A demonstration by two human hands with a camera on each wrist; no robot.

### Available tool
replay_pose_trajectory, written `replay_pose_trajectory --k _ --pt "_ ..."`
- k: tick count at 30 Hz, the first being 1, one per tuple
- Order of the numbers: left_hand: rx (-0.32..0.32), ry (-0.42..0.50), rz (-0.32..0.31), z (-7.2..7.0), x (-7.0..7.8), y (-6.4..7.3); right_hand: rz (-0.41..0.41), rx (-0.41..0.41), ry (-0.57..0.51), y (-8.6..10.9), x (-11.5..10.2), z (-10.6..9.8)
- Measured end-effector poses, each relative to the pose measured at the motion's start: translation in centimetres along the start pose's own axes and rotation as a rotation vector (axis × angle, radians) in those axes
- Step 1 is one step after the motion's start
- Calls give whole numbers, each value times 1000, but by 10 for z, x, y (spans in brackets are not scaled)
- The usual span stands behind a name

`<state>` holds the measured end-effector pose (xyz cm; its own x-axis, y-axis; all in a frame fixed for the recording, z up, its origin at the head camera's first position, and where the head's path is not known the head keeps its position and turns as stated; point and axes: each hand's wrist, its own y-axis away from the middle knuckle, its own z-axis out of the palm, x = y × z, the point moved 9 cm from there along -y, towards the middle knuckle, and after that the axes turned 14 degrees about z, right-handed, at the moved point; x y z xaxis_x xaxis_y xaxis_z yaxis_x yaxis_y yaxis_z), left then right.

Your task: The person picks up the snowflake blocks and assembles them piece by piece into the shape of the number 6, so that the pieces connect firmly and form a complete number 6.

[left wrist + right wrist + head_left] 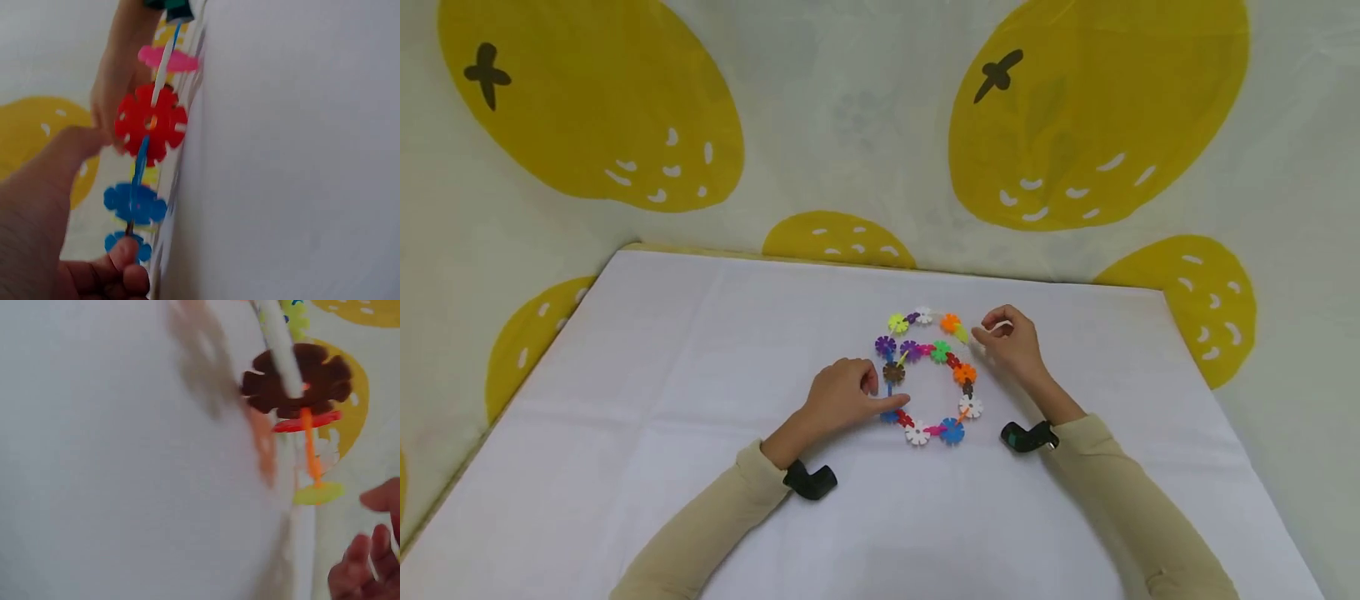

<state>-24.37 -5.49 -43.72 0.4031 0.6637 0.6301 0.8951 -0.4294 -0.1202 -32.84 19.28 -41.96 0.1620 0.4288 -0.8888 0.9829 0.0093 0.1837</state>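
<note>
Interlocking plastic snowflake discs in many colours form a lower ring (952, 431) with an upper arc (898, 323) on the white table. The arc's right end has an orange disc (951, 323) and a yellow disc (961, 333). My left hand (842, 396) is at the ring's left side, thumb extended over it near a red disc (151, 124). Its other fingers bend by a blue disc (134, 203); contact is unclear. My right hand (1011, 337) is just right of the yellow disc, thumb and fingers apart, holding nothing. A brown disc (300, 381) appears in the right wrist view.
The white-covered table (662, 400) extends around the discs. Behind it hangs a pale cloth (850, 150) printed with yellow fruit shapes. Black cameras (1030, 437) are strapped to both wrists, close above the table.
</note>
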Motion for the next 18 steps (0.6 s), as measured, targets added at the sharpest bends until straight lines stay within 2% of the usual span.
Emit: replay_pose_trajectory --k 2,3,5,8,12,14,18 --pt "-3 -11 -33 1 3 5 -95 -13 2 4 -16 5" --pt "-4 -5 -49 1 4 7 -147 -56 12 7 -24 11" --pt "2 19 -78 1 6 9 -256 -187 54 13 -42 29" --pt "18 75 -92 -1 7 9 -419 -391 173 25 -64 60" --pt "57 116 -81 -3 7 8 -555 -593 325 35 -76 95" --pt "80 122 -79 -3 6 8 -586 -653 420 38 -77 109" --pt "121 130 -81 -4 3 11 -679 -685 629 44 -77 129"
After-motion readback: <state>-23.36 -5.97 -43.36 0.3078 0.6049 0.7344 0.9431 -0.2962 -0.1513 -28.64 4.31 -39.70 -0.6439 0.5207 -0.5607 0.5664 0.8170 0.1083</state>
